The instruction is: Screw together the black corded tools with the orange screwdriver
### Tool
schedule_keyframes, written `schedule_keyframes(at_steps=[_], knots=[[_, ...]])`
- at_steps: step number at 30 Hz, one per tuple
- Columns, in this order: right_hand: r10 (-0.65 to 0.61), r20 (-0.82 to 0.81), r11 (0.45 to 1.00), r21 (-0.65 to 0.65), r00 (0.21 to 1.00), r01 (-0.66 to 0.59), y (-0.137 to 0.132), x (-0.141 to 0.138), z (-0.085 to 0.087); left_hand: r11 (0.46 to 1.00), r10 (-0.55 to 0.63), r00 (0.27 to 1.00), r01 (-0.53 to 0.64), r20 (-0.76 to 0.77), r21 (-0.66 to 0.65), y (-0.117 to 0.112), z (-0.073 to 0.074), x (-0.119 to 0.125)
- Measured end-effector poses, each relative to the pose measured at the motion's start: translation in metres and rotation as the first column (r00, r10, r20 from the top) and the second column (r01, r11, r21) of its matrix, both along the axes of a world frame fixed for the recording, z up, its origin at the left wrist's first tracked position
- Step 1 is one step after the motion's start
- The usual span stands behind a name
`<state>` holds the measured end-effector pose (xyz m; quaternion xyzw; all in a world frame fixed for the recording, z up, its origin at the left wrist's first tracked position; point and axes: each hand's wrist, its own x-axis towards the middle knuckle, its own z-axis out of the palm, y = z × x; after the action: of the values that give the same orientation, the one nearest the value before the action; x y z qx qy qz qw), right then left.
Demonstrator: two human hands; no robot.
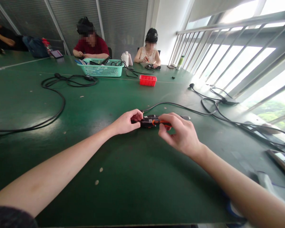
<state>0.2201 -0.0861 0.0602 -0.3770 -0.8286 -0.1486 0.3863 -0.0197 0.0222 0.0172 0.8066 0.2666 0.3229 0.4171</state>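
Observation:
A slim black-and-orange power tool [147, 121] lies lengthwise across the green table in front of me, a black cord leading off from its left end. My left hand [128, 122] is closed round that left end, thumb and fingers curled on it. Over the tool's right half, my right hand [180, 130] pinches an orange-and-black piece [165, 123] between thumb and fingers. Whether this piece is separate or part of the tool's casing, I cannot tell. A silvery tip [186, 117] shows just beyond my right knuckles. My right fingers hide much of the tool's right half.
Farther back on the green table [104, 101] are a small red bin [148, 81] and a turquoise basket [104, 70] of tools. Black cables [68, 79] loop at left, and more cables [216, 101] at right by the railing. Two people sit opposite; another is far left.

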Motion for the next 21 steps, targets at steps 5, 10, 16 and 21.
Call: schedule_keyframes(at_steps=[5, 10, 16, 21], knots=[[-0.011, 0.037, 0.999, 0.044, 0.999, 0.009, 0.0007, 0.0027, 0.0018, 1.0, 0.006, 1.0, -0.006, 0.007, 0.015, 0.0003, -0.0004, 0.0002], [-0.066, -0.072, 0.998, -0.028, 0.995, 0.064, 0.0001, -0.0016, -0.0029, 1.0, 0.016, 1.0, -0.016, 0.002, 0.008, 0.0006, -0.0008, 0.0002], [-0.036, 0.0, 0.999, -0.032, 0.999, 0.036, 0.0005, 0.0002, -0.0025, 1.0, 0.028, 1.0, -0.028, 0.005, -0.007, -0.001, 0.0016, 0.0015], [-0.112, -0.049, 0.993, -0.055, 0.993, 0.109, 0.0003, -0.001, -0.0022, 0.999, 0.043, 0.999, -0.043, -0.004, -0.01, -0.0021, 0.0023, 0.0016]])
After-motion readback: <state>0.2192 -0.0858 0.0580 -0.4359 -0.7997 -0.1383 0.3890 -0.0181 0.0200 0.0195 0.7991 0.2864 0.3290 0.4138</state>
